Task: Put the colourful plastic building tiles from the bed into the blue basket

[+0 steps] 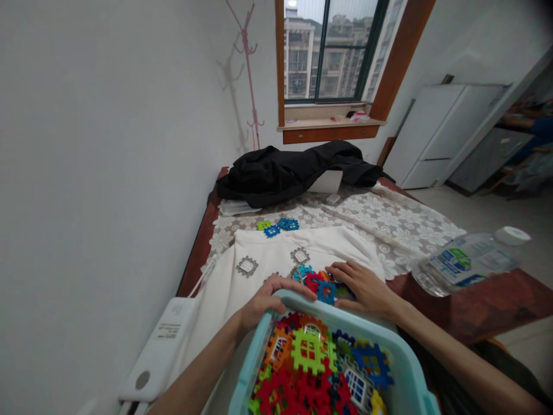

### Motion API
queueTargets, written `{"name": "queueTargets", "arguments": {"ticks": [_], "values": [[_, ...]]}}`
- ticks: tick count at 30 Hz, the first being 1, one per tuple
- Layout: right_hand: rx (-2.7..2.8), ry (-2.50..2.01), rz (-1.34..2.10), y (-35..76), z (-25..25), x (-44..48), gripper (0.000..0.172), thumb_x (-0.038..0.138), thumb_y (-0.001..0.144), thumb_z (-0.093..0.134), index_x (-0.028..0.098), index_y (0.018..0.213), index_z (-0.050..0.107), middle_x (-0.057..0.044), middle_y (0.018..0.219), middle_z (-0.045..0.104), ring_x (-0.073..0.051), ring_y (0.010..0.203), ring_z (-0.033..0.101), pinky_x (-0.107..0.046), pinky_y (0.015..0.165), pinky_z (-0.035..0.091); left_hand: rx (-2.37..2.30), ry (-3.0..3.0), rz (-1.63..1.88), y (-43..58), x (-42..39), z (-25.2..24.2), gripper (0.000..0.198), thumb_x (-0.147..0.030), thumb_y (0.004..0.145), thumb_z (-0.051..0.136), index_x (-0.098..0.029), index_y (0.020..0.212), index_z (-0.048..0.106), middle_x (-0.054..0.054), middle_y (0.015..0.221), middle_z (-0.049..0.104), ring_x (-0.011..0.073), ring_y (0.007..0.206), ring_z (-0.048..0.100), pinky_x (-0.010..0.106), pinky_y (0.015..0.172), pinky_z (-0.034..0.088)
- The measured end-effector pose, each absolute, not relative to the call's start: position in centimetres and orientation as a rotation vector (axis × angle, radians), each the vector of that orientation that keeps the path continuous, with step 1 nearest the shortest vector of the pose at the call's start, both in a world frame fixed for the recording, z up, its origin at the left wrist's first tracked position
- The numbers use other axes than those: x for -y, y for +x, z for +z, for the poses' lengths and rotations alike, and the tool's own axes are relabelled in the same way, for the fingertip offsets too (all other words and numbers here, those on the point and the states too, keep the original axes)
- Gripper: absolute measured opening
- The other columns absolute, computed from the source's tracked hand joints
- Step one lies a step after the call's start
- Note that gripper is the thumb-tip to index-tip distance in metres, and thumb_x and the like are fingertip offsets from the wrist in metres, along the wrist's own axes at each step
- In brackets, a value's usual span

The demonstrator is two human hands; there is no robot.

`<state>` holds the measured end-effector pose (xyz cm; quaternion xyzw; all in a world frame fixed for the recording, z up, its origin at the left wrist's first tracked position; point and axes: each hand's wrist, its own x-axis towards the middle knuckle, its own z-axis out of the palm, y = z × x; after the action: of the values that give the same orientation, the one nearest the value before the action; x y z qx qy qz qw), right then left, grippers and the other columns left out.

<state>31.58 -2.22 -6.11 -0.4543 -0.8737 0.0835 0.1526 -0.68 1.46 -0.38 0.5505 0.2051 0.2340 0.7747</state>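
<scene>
The left hand (263, 302) curls over the far rim of the turquoise basket (401, 369), gripping it. The right hand (365, 288) lies spread and flat on a small pile of plastic tiles (317, 282) just beyond the rim. The pile rests on a white cloth (268, 248) on the counter (475, 305), with a water bottle (466, 262) lying to the right.

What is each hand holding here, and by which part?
The left hand grips the light blue basket by its far rim. The right hand holds nothing; it rests flat on loose plastic tiles.

Basket (401, 369) nearest, tiles (309, 351) inside – loose tiles (317, 282) behind on cloth (259, 276); bottle (469, 260) right, seemingly lying flat
</scene>
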Motion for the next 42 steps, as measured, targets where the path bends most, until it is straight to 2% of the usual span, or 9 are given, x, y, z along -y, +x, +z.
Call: {"name": "queueTargets", "arguments": {"ticks": [4, 10, 15, 19, 23, 28, 32, 37, 42], "values": [[2.484, -1.265, 0.250, 30.9, -6.2, 1.3, 0.063, 0.058, 0.095, 0.066, 0.021, 0.145, 0.058, -0.018, 0.134, 0.066, -0.034, 0.115, 0.065, -0.050, 0.099, 0.056, -0.437, 1.192, 0.509, -0.6, -1.5, -0.5, 0.066, -0.017, 0.050, 0.056, -0.014, 0.108, 0.086, 0.008, 0.100, 0.084, 0.0247, 0.085, 0.072, 0.026, 0.072, 0.050], [2.345, -1.229, 0.259, 31.3, -7.3, 1.5, 0.045, 0.032, 0.093, 0.063, 0.021, 0.136, 0.062, -0.016, 0.131, 0.067, -0.030, 0.115, 0.068, -0.046, 0.099, 0.057, -0.407, 1.216, 0.527, -0.4, -1.6, -0.4, 0.065, -0.017, 0.050, 0.056, -0.014, 0.108, 0.086, 0.010, 0.102, 0.084, 0.0289, 0.091, 0.074, 0.030, 0.078, 0.054], [2.222, -1.303, 0.295, 31.4, -7.8, 1.3, 0.041, 0.029, 0.093, 0.062, 0.023, 0.133, 0.061, -0.014, 0.133, 0.066, -0.029, 0.118, 0.067, -0.045, 0.101, 0.057, -0.392, 1.190, 0.549, -0.3, -1.4, -0.5, 0.065, -0.016, 0.050, 0.056, -0.015, 0.107, 0.087, 0.010, 0.104, 0.084, 0.0301, 0.097, 0.075, 0.030, 0.081, 0.056], [2.073, -1.349, 0.291, 31.8, -8.0, 1.1, 0.036, 0.034, 0.097, 0.060, 0.022, 0.132, 0.060, -0.015, 0.131, 0.064, -0.029, 0.115, 0.068, -0.046, 0.100, 0.057, -0.410, 1.172, 0.544, -0.3, -1.3, -0.7, 0.065, -0.016, 0.050, 0.055, -0.014, 0.107, 0.087, 0.010, 0.102, 0.085, 0.0268, 0.091, 0.076, 0.029, 0.081, 0.056], [2.105, -1.312, 0.307, 32.2, -7.9, 1.6, 0.044, 0.035, 0.099, 0.059, 0.024, 0.141, 0.058, -0.015, 0.136, 0.063, -0.030, 0.123, 0.064, -0.048, 0.105, 0.055, -0.401, 1.191, 0.538, -0.4, -1.4, -0.7, 0.065, -0.016, 0.051, 0.055, -0.014, 0.108, 0.086, 0.010, 0.108, 0.084, 0.0289, 0.096, 0.076, 0.031, 0.083, 0.057], [2.381, -1.288, 0.239, 31.8, -7.5, 2.7, 0.063, 0.033, 0.090, 0.066, 0.028, 0.152, 0.054, -0.013, 0.152, 0.057, -0.037, 0.136, 0.053, -0.059, 0.113, 0.046, -0.390, 1.180, 0.555, -0.3, -1.1, -0.3, 0.065, -0.016, 0.052, 0.055, -0.015, 0.108, 0.086, 0.010, 0.109, 0.084, 0.0296, 0.099, 0.076, 0.033, 0.087, 0.057], [2.369, -1.337, 0.241, 31.5, -7.6, 2.8, 0.067, 0.033, 0.090, 0.067, 0.025, 0.155, 0.049, -0.015, 0.144, 0.062, -0.035, 0.126, 0.059, -0.055, 0.108, 0.050, -0.385, 1.167, 0.566, -0.2, -1.0, -0.4, 0.064, -0.016, 0.052, 0.055, -0.016, 0.108, 0.086, 0.010, 0.106, 0.084, 0.0286, 0.097, 0.076, 0.032, 0.086, 0.058], [2.343, -1.381, 0.235, 31.4, -7.8, 2.7, 0.058, 0.038, 0.088, 0.069, 0.023, 0.143, 0.058, -0.016, 0.136, 0.063, -0.035, 0.120, 0.061, -0.053, 0.104, 0.052, -0.376, 1.164, 0.541, -0.2, -1.3, -0.6, 0.064, -0.016, 0.052, 0.057, -0.015, 0.108, 0.086, 0.010, 0.105, 0.084, 0.0290, 0.095, 0.076, 0.032, 0.085, 0.058], [2.378, -1.386, 0.213, 31.4, -7.7, 2.7, 0.067, 0.025, 0.088, 0.060, 0.024, 0.153, 0.049, -0.014, 0.142, 0.061, -0.033, 0.121, 0.059, -0.053, 0.106, 0.050, -0.360, 1.193, 0.539, -0.3, -1.5, -0.6, 0.063, -0.017, 0.052, 0.058, -0.015, 0.109, 0.086, 0.010, 0.105, 0.084, 0.0279, 0.095, 0.076, 0.029, 0.084, 0.057]]}}
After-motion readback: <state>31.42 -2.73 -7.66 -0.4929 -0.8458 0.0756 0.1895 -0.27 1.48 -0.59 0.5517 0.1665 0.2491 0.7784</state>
